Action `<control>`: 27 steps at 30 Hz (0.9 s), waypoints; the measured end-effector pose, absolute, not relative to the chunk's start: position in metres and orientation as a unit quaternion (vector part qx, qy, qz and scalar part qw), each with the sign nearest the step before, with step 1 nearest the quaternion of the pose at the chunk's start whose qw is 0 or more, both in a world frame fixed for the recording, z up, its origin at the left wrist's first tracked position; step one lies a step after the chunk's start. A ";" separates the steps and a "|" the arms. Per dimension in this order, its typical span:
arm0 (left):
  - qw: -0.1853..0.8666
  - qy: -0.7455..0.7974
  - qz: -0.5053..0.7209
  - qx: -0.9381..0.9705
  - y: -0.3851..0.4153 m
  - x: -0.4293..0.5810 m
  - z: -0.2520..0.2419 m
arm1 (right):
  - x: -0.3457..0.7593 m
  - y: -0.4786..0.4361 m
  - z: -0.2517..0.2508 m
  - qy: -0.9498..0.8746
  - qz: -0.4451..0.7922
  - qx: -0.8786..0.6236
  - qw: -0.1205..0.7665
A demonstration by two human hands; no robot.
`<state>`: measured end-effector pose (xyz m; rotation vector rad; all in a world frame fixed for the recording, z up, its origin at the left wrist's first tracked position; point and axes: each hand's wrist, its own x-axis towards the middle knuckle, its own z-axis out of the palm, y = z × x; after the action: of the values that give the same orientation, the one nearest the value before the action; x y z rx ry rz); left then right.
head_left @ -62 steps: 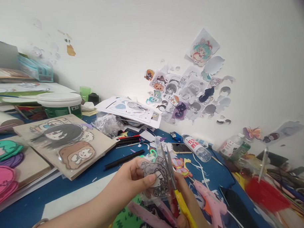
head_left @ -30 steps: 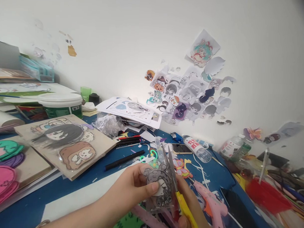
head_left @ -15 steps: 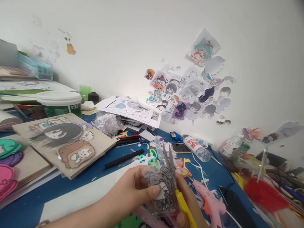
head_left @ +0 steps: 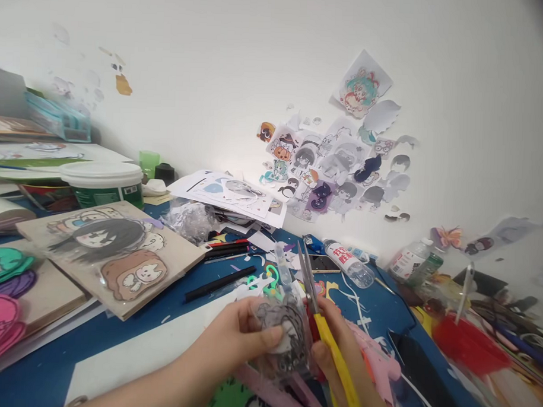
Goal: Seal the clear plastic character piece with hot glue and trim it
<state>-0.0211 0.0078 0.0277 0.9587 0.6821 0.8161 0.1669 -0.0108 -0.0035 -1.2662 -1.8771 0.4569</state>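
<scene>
My left hand (head_left: 238, 336) pinches a clear plastic sheet printed with a dark cartoon figure (head_left: 283, 334), thumb on its front. My right hand (head_left: 341, 360) grips yellow-handled scissors (head_left: 321, 315), whose nearly closed blades point up along the sheet's right edge. Both hands hover low over the blue table (head_left: 128, 335), close together at the bottom centre.
A pink glue gun (head_left: 381, 364) lies just right of my hands. Wooden boards with cartoon cut-outs (head_left: 113, 251) sit at left beside a green tub (head_left: 100, 182). A paper stack (head_left: 231, 193), pens, a phone (head_left: 323, 263), bottles (head_left: 349, 262) and red clutter crowd the back and right. Stickers cover the wall.
The scissors have shifted from in front of the sheet to its right edge, with my right hand raised higher into view. My left hand has kept its pinch and turned the sheet slightly.
</scene>
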 end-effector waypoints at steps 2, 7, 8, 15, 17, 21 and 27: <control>0.734 0.330 0.396 0.442 0.014 -0.024 0.029 | 0.177 0.002 -0.011 -0.708 0.189 -0.519 0.440; 0.710 0.350 0.437 0.426 0.022 -0.028 0.034 | 0.198 0.022 -0.012 -0.651 0.103 -0.661 0.359; 0.711 0.352 0.440 0.421 0.022 -0.029 0.036 | 0.200 0.023 -0.011 -0.653 0.070 -0.675 0.336; 0.735 0.324 0.431 0.412 0.020 -0.031 0.039 | 0.200 0.024 -0.012 -0.698 -0.079 -0.654 0.282; 0.741 0.311 0.430 0.413 0.022 -0.031 0.035 | 0.197 0.020 -0.004 -0.705 -0.115 -0.631 0.301; 0.733 0.303 0.440 0.422 0.026 -0.029 0.027 | 0.185 0.004 0.018 -0.743 0.028 -0.536 0.399; 0.705 0.301 0.436 0.471 0.026 -0.024 0.015 | 0.167 -0.012 0.025 -0.749 0.189 -0.448 0.450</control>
<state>-0.0239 0.0264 0.0146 1.0476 0.6694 0.9684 0.1666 -0.0119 0.0248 -1.1067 -1.8520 0.4670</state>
